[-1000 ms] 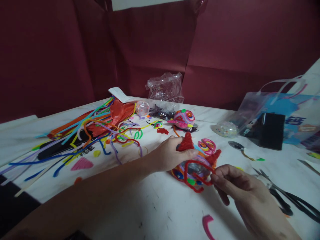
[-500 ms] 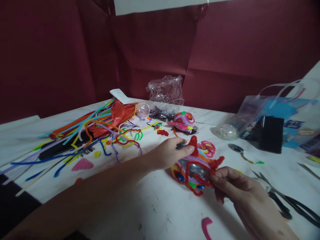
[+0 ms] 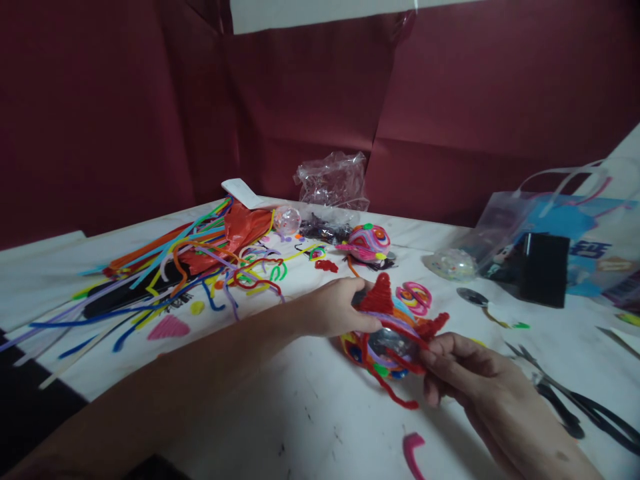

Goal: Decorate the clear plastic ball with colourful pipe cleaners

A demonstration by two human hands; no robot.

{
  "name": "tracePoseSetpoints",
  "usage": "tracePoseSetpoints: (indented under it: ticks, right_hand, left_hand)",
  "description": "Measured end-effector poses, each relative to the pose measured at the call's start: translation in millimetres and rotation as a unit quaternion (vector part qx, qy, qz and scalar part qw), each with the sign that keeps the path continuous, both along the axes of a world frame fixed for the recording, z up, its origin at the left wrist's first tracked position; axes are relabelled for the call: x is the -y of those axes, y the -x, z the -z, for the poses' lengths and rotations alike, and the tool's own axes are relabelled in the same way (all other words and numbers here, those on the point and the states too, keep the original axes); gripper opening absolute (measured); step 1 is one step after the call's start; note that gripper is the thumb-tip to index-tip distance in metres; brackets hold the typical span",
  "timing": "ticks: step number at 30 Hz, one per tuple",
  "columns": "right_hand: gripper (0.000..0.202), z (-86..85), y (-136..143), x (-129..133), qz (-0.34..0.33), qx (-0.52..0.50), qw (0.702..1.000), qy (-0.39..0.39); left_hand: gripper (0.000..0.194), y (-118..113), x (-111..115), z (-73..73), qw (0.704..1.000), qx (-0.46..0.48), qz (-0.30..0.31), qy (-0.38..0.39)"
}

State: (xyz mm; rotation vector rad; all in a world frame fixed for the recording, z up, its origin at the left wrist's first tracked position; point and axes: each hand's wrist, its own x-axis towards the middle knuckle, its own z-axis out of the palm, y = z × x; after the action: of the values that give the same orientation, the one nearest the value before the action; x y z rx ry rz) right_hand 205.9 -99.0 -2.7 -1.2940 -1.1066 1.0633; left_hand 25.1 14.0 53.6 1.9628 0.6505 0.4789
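Observation:
A clear ball (image 3: 393,342) wrapped in coloured fuzzy stems is between my hands, with a red triangular piece (image 3: 380,295) standing up on it. My left hand (image 3: 340,308) grips its left side, the thumb lying on top and the other fingers partly hidden behind. My right hand (image 3: 457,367) pinches a red fuzzy stem (image 3: 411,363) at the ball's right edge. A loose red end (image 3: 397,397) hangs below the ball onto the white table. Just behind the ball lies a pink and red spiral piece (image 3: 415,298).
Loose coloured stems (image 3: 200,243) spread over the left. A decorated pink ball (image 3: 369,243) sits behind my hands. Scissors (image 3: 565,393) lie beside my right hand. At the right stand a black box (image 3: 543,269) and a bag (image 3: 590,227); a pink stem (image 3: 413,453) lies in front.
The red stem's loose end has swung down and outward, below the ball. My left thumb has moved down from the red triangle onto the ball's top. My right hand still pinches at the right edge.

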Motion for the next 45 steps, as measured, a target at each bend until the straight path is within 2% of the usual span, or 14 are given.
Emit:
tracePoseSetpoints:
  ticks: [8, 15, 22, 27, 31, 36, 45]
  right_hand:
    - [0.052, -6.7, 6.8, -0.4, 0.044, -0.006, 0.999, -0.006]
    - [0.054, -1.5, 3.3, -4.0, 0.052, 0.001, 0.999, 0.007]
    - [0.055, -0.2, 4.3, -7.4, 0.064, 0.012, 0.998, 0.0]
    - [0.051, 1.1, 4.9, -6.2, 0.073, 0.02, 0.997, -0.012]
    - [0.054, 2.4, 5.3, -5.2, 0.081, 0.02, 0.996, -0.021]
    - [0.054, 2.6, 6.9, -5.8, 0.084, 0.03, 0.995, -0.033]
    - [0.052, -6.0, 11.4, -6.7, 0.099, 0.051, 0.993, -0.041]
  left_hand:
    - [0.042, 3.2, -2.3, 11.3, 1.0, 0.028, -0.004, 0.003]
    - [0.04, 5.0, 1.9, 9.5, 0.999, 0.043, -0.014, 0.001]
    - [0.044, 7.1, 5.5, 9.6, 0.999, 0.006, -0.024, -0.029]
    - [0.061, 3.3, 16.3, 4.4, 0.993, -0.05, -0.081, -0.076]
    - [0.048, -0.3, 23.5, -3.3, 0.981, -0.102, -0.11, -0.124]
    - [0.032, 1.5, 18.8, -2.9, 0.984, -0.075, -0.088, -0.136]
    - [0.028, 3.4, 14.3, 2.6, 0.977, -0.076, -0.078, -0.184]
